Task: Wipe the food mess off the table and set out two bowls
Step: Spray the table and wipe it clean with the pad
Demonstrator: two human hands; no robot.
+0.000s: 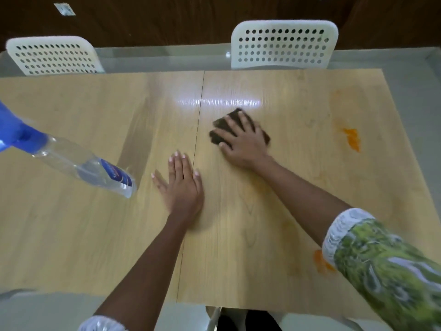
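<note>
A dining room or canteen: a pale wood table (95,223), two white perforated chairs (284,44) on its far side, dark panelled wall (155,17)

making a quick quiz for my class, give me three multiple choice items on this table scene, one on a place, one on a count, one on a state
1. Where does the spray bottle stand?
A. left part of the table
B. on a chair
C. by the right edge

2. How many white chairs stand behind the table?
A. one
B. two
C. four

3. What is the right hand doing?
A. hanging idle
B. pressing a dark sponge on the table
C. lifting a bowl

Answers: 1 A, the bottle is left of the left hand. 2 B, two perforated backs show. 3 B, fingers spread over the sponge.
</note>
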